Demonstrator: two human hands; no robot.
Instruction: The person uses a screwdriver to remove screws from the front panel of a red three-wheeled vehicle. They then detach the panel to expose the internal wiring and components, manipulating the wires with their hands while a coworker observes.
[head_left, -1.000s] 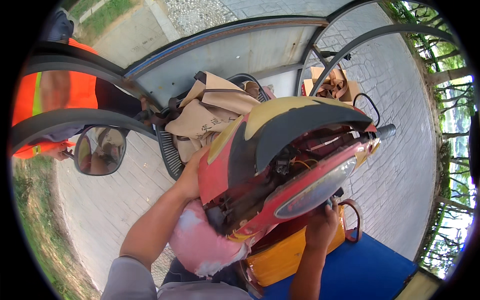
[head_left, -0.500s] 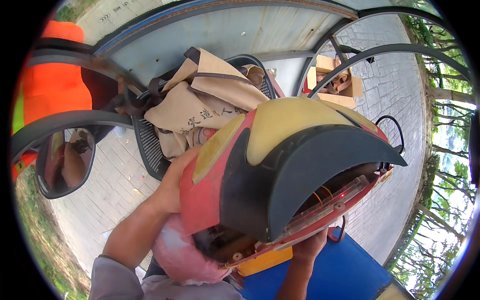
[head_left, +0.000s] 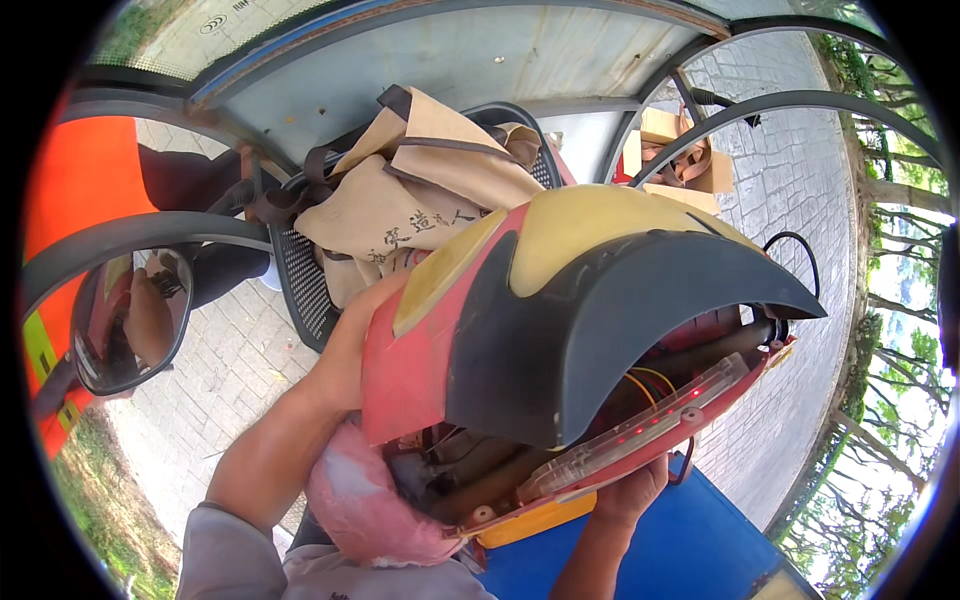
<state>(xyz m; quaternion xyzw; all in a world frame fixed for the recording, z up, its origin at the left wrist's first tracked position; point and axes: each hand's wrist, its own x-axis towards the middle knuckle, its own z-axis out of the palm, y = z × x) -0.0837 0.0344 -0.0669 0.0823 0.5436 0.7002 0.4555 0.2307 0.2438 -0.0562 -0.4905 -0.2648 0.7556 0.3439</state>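
Right hand (head_left: 632, 492) is gripping the dashboard panel (head_left: 612, 442) from below; the panel is lying under the red-and-black cowling (head_left: 640, 300), gap between. Left hand (head_left: 378, 305) is touching the cowling's left side, fingers hidden, grip undeterminable. Black basket (head_left: 300, 285) is standing beyond.

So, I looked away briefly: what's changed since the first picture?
The red front panel has tipped: its oval lens faced up, now its inner side shows, with red lights. The right hand has shifted from beside the lens to beneath the panel's edge. The left hand stays at the left side of the cover; the tan fabric remains in the black basket.
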